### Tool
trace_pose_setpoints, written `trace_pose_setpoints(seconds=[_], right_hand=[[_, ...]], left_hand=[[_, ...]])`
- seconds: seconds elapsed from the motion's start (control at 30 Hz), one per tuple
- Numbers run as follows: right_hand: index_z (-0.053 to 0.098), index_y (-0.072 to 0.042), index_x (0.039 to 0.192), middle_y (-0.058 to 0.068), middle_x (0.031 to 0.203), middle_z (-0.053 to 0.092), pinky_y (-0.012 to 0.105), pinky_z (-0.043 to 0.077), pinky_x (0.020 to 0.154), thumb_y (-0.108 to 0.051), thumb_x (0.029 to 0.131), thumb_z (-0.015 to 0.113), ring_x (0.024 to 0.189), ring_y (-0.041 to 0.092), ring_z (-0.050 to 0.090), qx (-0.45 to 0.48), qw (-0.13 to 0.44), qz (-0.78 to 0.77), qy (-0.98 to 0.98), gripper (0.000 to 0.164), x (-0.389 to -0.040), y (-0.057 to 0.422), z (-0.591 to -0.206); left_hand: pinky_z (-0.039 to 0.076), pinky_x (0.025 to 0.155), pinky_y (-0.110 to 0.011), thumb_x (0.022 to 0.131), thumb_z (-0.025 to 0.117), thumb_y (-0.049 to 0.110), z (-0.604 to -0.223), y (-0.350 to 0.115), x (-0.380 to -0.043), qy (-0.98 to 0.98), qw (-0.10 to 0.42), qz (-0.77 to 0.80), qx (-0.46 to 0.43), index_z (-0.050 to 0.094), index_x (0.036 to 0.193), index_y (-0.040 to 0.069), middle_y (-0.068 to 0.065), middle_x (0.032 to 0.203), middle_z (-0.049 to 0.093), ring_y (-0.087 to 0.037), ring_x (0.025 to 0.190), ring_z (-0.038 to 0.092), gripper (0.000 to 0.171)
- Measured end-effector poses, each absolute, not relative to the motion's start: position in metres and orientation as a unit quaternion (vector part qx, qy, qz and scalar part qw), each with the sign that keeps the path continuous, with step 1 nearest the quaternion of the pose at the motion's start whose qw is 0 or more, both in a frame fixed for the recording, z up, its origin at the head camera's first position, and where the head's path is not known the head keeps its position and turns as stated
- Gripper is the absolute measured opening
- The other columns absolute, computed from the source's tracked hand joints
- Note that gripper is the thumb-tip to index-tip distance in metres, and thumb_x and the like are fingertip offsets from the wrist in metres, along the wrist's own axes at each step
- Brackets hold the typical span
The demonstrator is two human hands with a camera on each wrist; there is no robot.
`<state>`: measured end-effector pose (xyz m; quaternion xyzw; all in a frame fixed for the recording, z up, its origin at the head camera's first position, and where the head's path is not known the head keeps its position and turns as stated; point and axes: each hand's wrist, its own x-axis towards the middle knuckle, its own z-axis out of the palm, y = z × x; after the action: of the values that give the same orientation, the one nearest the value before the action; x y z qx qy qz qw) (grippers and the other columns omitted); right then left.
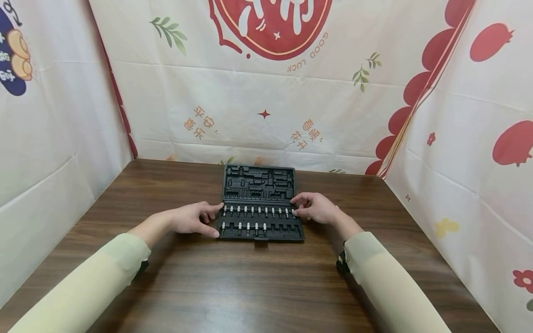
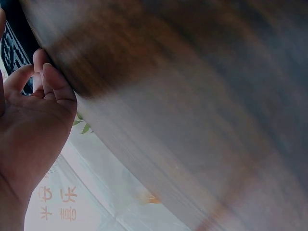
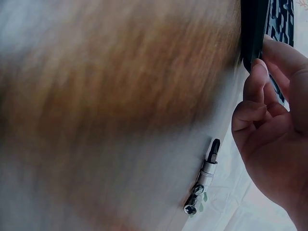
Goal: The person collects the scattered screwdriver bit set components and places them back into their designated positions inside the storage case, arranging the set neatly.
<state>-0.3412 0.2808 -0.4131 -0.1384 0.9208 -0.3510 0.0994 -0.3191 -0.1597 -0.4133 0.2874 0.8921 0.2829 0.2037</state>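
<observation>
A black bit-socket case (image 1: 283,221) lies unfolded on the table, its moulded lid (image 1: 259,182) at the back. Silver bit sockets (image 1: 252,212) line the far row; several more (image 1: 248,227) stand in the left part of the near row, with vacant slots to their right. My left hand (image 1: 195,218) rests against the left side, thumb on the front corner, fingers by the far row. At the right end, my right hand (image 1: 314,207) pinches the last bit socket (image 1: 293,212) between thumb and finger; the fingertips partly cover it.
A chrome bit socket (image 3: 209,168) lies on the wooden table (image 1: 233,286) beyond my right hand, beside another chrome piece (image 3: 191,204); both are hidden in the head view. Printed cloth (image 1: 258,101) walls the back and both sides.
</observation>
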Motion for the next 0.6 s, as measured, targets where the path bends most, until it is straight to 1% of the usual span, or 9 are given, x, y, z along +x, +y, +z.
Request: trace_pose_setpoints(seconds=[0.17, 0.6], right_hand=[[0.076, -0.012, 0.132, 0.007, 0.095, 0.067, 0.036, 0.051, 0.07, -0.019, 0.105, 0.076, 0.076, 0.021, 0.06, -0.138, 0.097, -0.343, 0.924, 0.028, -0.3403, 0.2808, -0.4136], [0.077, -0.015, 0.13, 0.007, 0.098, 0.068, 0.036, 0.053, 0.071, -0.022, 0.106, 0.075, 0.078, 0.022, 0.062, -0.13, 0.093, -0.334, 0.929, 0.025, -0.3407, 0.2797, -0.4156]], left_hand=[[0.046, 0.107, -0.048, 0.097, 0.084, 0.046, -0.4136, -0.1597, -0.3189, 0.892, 0.205, 0.283, 0.287, 0.029, 0.175, 0.011, -0.012, 0.14, 0.06, -0.025, 0.123, 0.058, 0.102], [0.046, 0.108, -0.047, 0.098, 0.084, 0.045, -0.4126, -0.1591, -0.3181, 0.893, 0.202, 0.283, 0.286, 0.029, 0.175, 0.011, -0.012, 0.139, 0.06, -0.024, 0.123, 0.058, 0.101]])
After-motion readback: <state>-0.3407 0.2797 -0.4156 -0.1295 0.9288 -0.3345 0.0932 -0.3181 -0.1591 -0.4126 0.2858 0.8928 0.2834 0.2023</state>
